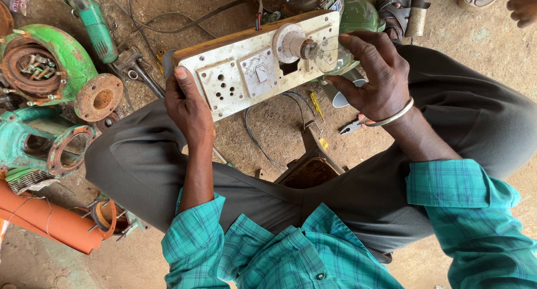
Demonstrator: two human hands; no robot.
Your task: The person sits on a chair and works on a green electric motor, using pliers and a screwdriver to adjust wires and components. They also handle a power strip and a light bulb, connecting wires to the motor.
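The left hand [190, 107] clamps the near end of a wooden switchboard [254, 62], thumb on its grimy white faceplate, steadying it tilted above the lap. At the board's far end the right hand [375, 76] closes its fingertips around a clear glass bulb [331, 53] seated in the round white holder [290, 43]. Beyond the board lies a rusty green pump casing [47, 62].

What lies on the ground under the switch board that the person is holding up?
Under the switch board lie a thin wire, a small screwdriver and pliers. The board and right hand cover whatever lies directly beneath them.
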